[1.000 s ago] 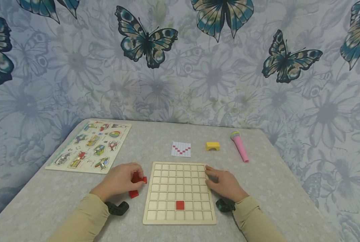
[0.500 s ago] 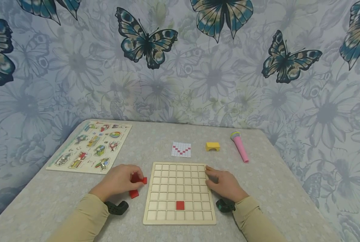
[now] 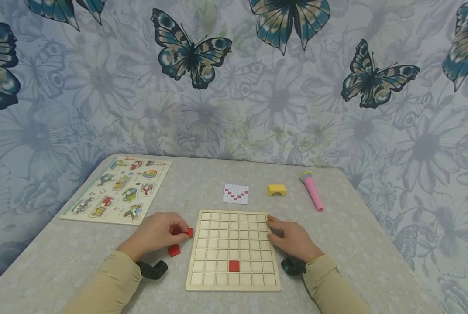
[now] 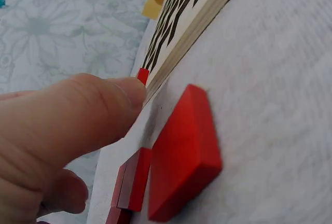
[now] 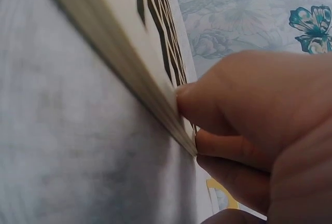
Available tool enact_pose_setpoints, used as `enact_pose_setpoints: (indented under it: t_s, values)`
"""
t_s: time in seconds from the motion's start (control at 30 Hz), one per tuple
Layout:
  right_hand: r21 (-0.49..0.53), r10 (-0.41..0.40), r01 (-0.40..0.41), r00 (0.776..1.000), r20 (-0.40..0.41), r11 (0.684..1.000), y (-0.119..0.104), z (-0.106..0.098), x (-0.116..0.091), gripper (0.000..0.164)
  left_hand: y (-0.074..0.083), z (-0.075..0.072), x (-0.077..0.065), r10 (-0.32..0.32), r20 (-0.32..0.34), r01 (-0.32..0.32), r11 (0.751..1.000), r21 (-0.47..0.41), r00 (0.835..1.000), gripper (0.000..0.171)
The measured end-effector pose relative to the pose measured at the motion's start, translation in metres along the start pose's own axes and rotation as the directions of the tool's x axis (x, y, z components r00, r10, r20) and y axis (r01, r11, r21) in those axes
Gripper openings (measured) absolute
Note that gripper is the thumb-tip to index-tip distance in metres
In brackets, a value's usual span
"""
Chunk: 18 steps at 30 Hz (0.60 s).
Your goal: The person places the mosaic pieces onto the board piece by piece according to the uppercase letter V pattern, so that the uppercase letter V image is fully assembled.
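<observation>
My left hand [image 3: 159, 230], left of the wooden grid board [image 3: 234, 289], pinches a small square red tile [image 3: 190, 233] between thumb and fingers, close to the board's left edge. In the left wrist view, that tile [image 4: 142, 75] peeks out past the thumb tip. Below the hand lies a loose red tile [image 4: 181, 156], with more red tiles [image 4: 134, 180] beside it, partly hidden by the hand in the head view. One red tile [image 3: 234, 266] sits in a cell of the board's second row from the front. My right hand [image 3: 294, 239] touches the board's right edge with thumb and fingertips.
Behind the board lies a card [image 3: 235, 194] with a red V pattern on a grid. A yellow arch block [image 3: 277, 190] and a pink toy microphone [image 3: 312, 191] are to its right. A picture puzzle board [image 3: 116, 192] lies back left. A butterfly-patterned wall [image 3: 234, 122] closes the back.
My left hand has shifted the pinched red tile slightly right, away from the loose tile toward the board. The right hand and the board have stayed in place.
</observation>
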State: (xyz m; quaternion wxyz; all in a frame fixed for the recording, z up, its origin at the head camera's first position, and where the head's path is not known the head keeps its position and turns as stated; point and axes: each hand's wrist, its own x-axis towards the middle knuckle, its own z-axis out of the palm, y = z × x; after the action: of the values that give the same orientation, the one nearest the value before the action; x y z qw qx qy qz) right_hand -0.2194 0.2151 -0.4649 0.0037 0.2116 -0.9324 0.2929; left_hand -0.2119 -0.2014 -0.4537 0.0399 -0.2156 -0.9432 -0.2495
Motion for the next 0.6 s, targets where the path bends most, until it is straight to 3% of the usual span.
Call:
enact_pose_setpoints:
  t_s: [0.27, 0.4, 0.6]
  values:
    - [0.002, 0.003, -0.003, 0.999, 0.036, 1.000, -0.001, -0.001, 0.003, 0.048, 0.019, 0.008, -0.002, 0.074, 0.002, -0.074, 0.996, -0.045, 0.997, 0.014]
    - [0.007, 0.015, -0.016, 0.999, 0.037, 1.000, -0.001, -0.001, 0.003, 0.048, 0.035, 0.016, -0.002, 0.158, 0.014, -0.157, 0.986, -0.063, 0.987, 0.013]
    - [0.005, 0.020, -0.021, 0.999, 0.031, 1.000, 0.000, -0.002, 0.001, 0.048, 0.055, 0.027, -0.003, 0.229, 0.042, -0.225, 0.970, -0.092, 0.972, 0.012]
